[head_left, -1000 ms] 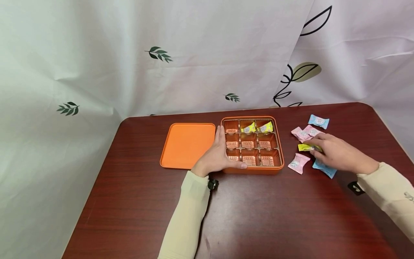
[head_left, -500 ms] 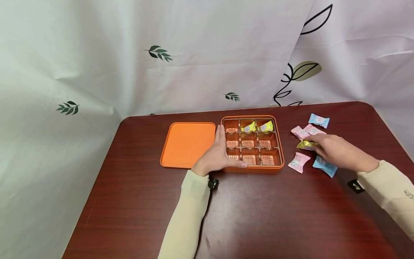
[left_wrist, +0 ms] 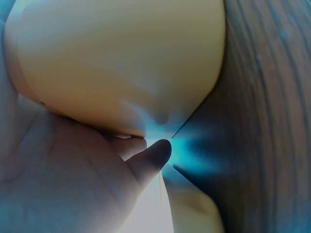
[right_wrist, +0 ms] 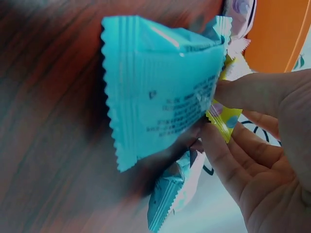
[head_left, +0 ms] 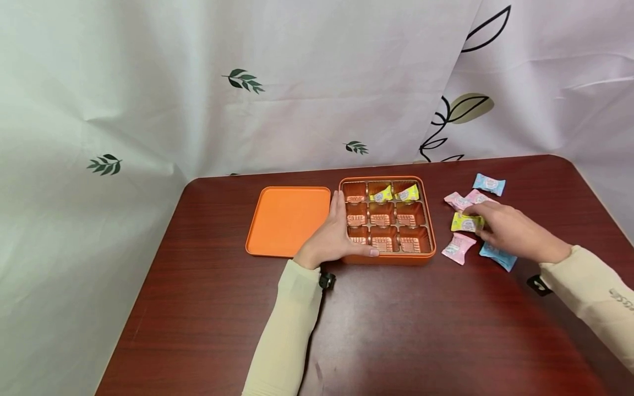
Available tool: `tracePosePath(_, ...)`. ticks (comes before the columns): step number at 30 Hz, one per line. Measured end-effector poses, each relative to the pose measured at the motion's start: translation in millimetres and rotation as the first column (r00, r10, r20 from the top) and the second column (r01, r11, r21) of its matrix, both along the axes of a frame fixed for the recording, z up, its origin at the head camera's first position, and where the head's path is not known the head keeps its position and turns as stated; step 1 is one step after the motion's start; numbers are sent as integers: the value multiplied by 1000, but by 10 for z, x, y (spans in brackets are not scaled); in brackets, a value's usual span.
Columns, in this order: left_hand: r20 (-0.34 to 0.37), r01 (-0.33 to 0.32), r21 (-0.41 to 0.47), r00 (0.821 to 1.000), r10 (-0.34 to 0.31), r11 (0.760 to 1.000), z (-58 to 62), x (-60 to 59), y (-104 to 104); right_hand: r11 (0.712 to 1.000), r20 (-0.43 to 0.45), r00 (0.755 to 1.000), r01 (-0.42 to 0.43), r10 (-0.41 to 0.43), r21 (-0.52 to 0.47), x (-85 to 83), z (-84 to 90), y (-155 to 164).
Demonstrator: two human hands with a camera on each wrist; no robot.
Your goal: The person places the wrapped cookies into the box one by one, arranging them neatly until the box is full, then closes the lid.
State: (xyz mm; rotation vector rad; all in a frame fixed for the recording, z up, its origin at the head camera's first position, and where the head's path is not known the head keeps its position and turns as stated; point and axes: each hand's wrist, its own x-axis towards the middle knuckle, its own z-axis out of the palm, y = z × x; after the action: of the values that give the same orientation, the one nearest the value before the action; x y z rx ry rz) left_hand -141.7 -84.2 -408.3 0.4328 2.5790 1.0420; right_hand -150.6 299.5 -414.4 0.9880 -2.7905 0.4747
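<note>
My right hand [head_left: 515, 231] pinches a yellow wrapped candy [head_left: 463, 222] between thumb and fingertips, among the loose candies right of the box. In the right wrist view a blue wrapped candy [right_wrist: 160, 87] fills the foreground, partly covering that yellow candy [right_wrist: 226, 119]. My left hand [head_left: 328, 236] rests against the orange box [head_left: 391, 260], straight fingers along its left side and thumb along the near edge. Inside the box is a copper-coloured divided tray [head_left: 394, 226]; two yellow candies [head_left: 408, 193] lie in its back-row middle and right compartments.
The orange lid [head_left: 288, 221] lies left of the box. Near my right hand are pink candies [head_left: 458, 248], a blue candy [head_left: 488, 184] at the back, and blue wrapping [head_left: 497, 256] partly beneath the hand. A patterned cloth [head_left: 297, 99] hangs behind the table [head_left: 396, 330].
The yellow candy in my right fingers has shifted slightly left and turned so that its printed face shows. My left hand and the box stay in place.
</note>
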Motion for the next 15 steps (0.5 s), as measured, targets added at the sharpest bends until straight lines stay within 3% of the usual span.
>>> tracePosePath(15,-6,-8,-18,1000,8,1000,-2,-6,11,997,8,998,69,-69,28,10,7,-58)
